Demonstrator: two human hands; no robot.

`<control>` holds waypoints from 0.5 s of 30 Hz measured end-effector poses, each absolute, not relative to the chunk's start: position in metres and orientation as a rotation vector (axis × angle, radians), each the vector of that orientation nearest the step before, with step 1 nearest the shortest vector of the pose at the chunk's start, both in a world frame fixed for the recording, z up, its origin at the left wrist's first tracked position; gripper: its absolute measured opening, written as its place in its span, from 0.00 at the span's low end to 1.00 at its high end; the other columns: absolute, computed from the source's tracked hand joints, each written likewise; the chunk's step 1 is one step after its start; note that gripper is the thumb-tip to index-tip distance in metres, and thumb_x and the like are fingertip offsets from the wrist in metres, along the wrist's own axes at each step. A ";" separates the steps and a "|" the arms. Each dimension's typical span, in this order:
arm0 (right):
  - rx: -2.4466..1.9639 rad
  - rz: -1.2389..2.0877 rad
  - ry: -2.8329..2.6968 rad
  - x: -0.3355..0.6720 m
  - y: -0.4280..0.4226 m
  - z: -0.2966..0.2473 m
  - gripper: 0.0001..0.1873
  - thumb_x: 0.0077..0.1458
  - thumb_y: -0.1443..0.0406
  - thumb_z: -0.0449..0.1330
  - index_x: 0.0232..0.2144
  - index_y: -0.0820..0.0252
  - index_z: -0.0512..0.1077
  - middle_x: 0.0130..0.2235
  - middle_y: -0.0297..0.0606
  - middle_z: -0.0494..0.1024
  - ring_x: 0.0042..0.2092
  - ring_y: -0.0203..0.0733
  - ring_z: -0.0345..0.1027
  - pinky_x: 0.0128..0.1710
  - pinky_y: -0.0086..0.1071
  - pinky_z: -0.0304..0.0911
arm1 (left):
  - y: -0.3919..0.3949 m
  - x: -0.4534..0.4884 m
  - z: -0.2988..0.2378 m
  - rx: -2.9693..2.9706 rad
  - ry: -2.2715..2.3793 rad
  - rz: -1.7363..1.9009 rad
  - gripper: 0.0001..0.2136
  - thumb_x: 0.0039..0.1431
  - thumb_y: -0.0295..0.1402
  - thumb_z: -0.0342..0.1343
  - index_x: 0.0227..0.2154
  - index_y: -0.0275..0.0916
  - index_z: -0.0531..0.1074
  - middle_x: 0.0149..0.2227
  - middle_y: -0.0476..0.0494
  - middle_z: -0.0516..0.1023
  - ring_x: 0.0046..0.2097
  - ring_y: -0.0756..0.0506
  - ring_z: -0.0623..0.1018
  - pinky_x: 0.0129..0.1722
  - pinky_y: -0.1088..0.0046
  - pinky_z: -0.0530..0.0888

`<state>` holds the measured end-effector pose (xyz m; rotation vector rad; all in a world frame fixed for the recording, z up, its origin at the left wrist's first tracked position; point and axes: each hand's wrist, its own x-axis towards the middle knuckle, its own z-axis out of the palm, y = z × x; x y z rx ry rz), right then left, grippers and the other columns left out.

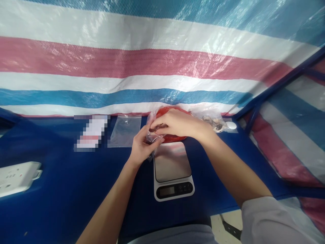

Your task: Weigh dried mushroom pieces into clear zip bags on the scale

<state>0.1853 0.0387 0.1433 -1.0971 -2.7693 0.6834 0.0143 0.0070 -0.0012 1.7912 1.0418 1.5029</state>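
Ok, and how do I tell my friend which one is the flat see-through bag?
Start at the striped tarp wall and look down to the dark blue table. Just left of the person's left hand, a clear plastic bag lies flat. No hand touches it, unlike the crumpled bag that hand holds.

Head-worn camera views forward and downward. Mounted close above the left hand [144, 147] and right hand [179, 123], it faces a striped tarpaulin [127, 64].

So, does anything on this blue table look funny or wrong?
Yes. A blocky, blurred patch lies on the blue tabletop, just left of a flat clear plastic bag. It looks odd because its squares hide whatever is there, so I cannot tell what it is.
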 end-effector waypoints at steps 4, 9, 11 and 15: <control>-1.074 0.679 -2.753 0.189 0.040 0.142 0.13 0.62 0.68 0.58 0.38 0.48 0.81 0.36 0.30 0.81 0.39 0.38 0.72 0.40 0.30 0.60 | 0.008 0.014 -0.005 1.752 1.047 1.519 0.28 0.50 0.40 0.70 0.54 0.39 0.75 0.52 0.36 0.79 0.54 0.36 0.77 0.57 0.57 0.72; -1.025 0.612 -2.690 0.199 0.038 0.138 0.12 0.64 0.66 0.57 0.41 0.49 0.81 0.39 0.32 0.82 0.38 0.37 0.72 0.41 0.31 0.60 | 0.007 0.013 -0.005 1.789 1.084 1.534 0.32 0.51 0.41 0.69 0.59 0.39 0.71 0.56 0.36 0.77 0.57 0.37 0.76 0.60 0.56 0.71; -1.075 0.606 -2.663 0.201 0.033 0.137 0.12 0.65 0.63 0.57 0.42 0.50 0.81 0.37 0.33 0.82 0.36 0.37 0.72 0.39 0.31 0.59 | 0.007 0.012 -0.003 1.824 1.132 1.537 0.32 0.52 0.42 0.68 0.59 0.39 0.70 0.55 0.37 0.77 0.56 0.37 0.77 0.59 0.56 0.72; -1.236 0.543 -2.635 0.200 0.021 0.131 0.11 0.63 0.59 0.60 0.40 0.52 0.82 0.34 0.34 0.81 0.35 0.36 0.70 0.35 0.30 0.56 | 0.008 0.013 -0.002 1.931 1.206 1.551 0.31 0.54 0.43 0.66 0.60 0.38 0.70 0.51 0.38 0.79 0.53 0.39 0.78 0.56 0.58 0.74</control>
